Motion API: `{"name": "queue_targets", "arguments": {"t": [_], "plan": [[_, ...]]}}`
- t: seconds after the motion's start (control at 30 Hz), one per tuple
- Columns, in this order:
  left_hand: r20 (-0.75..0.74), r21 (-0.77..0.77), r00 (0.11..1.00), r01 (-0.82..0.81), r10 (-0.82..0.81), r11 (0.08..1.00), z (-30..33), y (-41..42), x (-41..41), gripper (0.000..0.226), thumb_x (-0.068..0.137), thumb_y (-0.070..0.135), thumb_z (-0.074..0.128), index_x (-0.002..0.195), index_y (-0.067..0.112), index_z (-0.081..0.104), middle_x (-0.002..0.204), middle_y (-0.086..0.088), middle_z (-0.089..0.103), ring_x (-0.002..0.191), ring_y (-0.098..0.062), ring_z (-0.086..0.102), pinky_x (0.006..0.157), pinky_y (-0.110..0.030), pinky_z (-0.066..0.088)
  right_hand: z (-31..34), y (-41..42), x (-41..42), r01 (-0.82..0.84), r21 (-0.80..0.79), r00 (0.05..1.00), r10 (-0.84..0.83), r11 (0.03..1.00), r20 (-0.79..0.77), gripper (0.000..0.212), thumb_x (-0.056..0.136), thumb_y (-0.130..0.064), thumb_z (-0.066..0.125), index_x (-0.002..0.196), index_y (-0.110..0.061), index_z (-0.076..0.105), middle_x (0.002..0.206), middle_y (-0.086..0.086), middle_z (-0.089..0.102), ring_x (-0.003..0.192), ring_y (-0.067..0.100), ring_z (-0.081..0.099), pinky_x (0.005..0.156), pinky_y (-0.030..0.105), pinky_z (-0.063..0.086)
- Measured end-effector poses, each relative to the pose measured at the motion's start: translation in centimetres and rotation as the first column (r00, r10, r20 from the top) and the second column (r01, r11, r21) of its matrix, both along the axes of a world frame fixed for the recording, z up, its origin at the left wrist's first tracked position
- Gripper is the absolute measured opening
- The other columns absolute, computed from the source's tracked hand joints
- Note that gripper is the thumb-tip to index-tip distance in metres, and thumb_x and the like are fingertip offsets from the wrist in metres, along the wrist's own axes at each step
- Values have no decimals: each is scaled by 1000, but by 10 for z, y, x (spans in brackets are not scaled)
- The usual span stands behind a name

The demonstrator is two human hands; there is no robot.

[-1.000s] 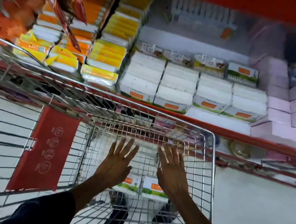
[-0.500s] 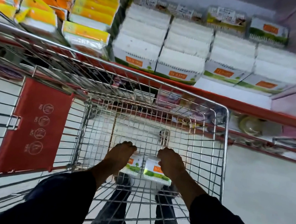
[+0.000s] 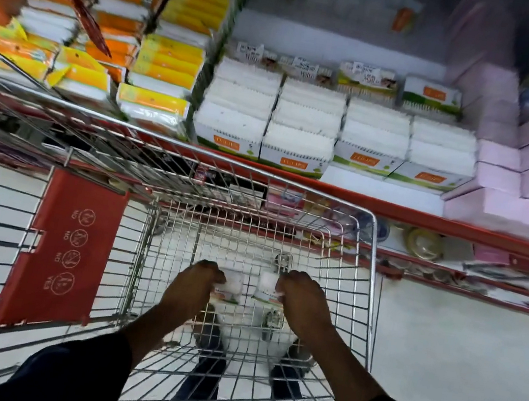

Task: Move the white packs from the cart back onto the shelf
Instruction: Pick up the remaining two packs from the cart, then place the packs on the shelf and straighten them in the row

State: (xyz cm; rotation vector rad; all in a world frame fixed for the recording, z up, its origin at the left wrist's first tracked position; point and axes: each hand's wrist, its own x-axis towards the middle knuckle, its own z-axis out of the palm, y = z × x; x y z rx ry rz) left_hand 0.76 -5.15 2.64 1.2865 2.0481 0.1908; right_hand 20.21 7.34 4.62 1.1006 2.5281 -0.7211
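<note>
Both dark-sleeved arms are reaching down into the cart (image 3: 370,272), wrists bent and knuckles facing up. The left hand (image 3: 198,281) is curling closed around one white pack (image 3: 233,286) and the right hand (image 3: 301,296) is closing on another pack (image 3: 267,287), the two packs sitting just beside each other above the wire floor. Beyond the cart's far rim, the shelf (image 3: 426,219) is carrying rows of matching white packs (image 3: 302,126).

Two small white packs in my view, left pack (image 3: 231,288) and right pack (image 3: 267,290), green and orange print on their near edges, side by side but apart, inside the wire cart (image 3: 373,252), white shelf (image 3: 379,187) just beyond with matching rows
</note>
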Motion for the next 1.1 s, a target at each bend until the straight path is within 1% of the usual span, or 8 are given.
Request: {"name": "queue_targets", "arguments": {"t": [0.23,0.37,0.43,0.5,0.67,0.8,0.93,1.1], "plan": [[-263,345,964,50,45,937,126,23,-4,38,73,-12,71,101,13,76,96,-2,70,80,-21,71,67,-36,63,103,36,-12,109,260,979,-59,959,-194,32,72,0,72,97,-20,70,105,2,71,101,25,65,83,35,55],[-282,508,955,68,91,859,185,45,-1,30,77,-8,67,100,9,76,92,-2,71,82,-21,68,71,-34,61,170,62,-7,204,349,941,-85,914,-328,34,61,0,79,87,-21,72,92,1,72,86,24,68,67,30,55],[-291,556,952,88,94,826,206,57,3,26,81,-1,62,101,9,76,94,-1,70,86,-22,65,73,-34,60,198,72,1,231,368,925,-85,901,-371,35,62,0,77,89,-22,70,91,0,69,88,24,65,66,32,56],[-300,593,951,121,79,796,225,70,11,28,84,7,56,105,11,75,98,0,69,91,-20,63,76,-33,59,221,84,14,276,395,902,-95,876,-420,38,65,0,75,94,-23,69,95,-1,69,92,23,64,69,33,57],[-309,653,950,176,46,737,252,115,36,29,79,-5,69,106,7,75,95,-6,70,89,-27,66,76,-39,61,249,110,47,366,397,855,-136,842,-501,31,77,0,68,102,-18,69,99,2,68,94,24,63,77,35,56],[-292,684,956,203,7,701,262,154,62,34,76,-7,72,107,8,74,94,-3,69,90,-22,65,77,-36,61,249,134,70,436,381,827,-196,816,-526,28,79,-2,69,102,-17,69,100,3,68,96,26,62,80,37,56],[-312,674,950,237,-22,699,258,184,84,32,79,-5,70,107,9,75,93,-2,69,89,-21,64,75,-36,61,238,153,83,464,376,822,-232,802,-520,29,78,0,70,101,-18,68,98,2,67,93,25,62,74,35,56],[-336,622,941,260,-49,738,241,210,97,34,80,-5,68,109,12,74,94,0,69,90,-20,64,78,-34,60,217,167,90,465,361,835,-265,809,-482,34,74,5,68,100,-16,70,98,3,69,91,27,63,77,37,55]]}}
